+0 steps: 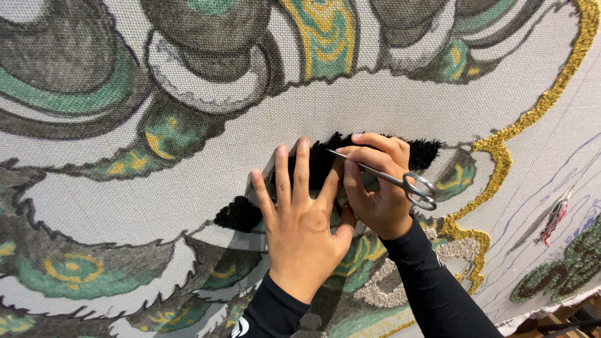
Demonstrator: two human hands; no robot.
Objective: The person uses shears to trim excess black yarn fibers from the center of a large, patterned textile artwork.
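Scissors (400, 181) at frame centre-right, small and silver, held by the right hand (379, 188). Fingers clamped on the shank, ring handles sticking out past the knuckles toward the right; blade tips point left, into the black tufted yarn (313, 164). Can't tell if the blades are open or closed, tips are buried in the pile.

Left hand (302, 216) just beside the right, touching it at the thumb. Palm flat on the canvas (94, 206), fingers spread apart and pointing up-frame, fingertips resting on the black yarn, gripping nothing. Both arms in black sleeves, coming in from the bottom edge.

Black yarn runs as a band from lower left of centre to upper right of centre, partly hidden under both hands. Canvas fills the frame: off-white woven cloth printed with grey, green and yellow shapes. Gold tufted line (501, 144) curves down the right side. Small red, white and black yarn scrap (554, 219) at far right, well apart from the hands.
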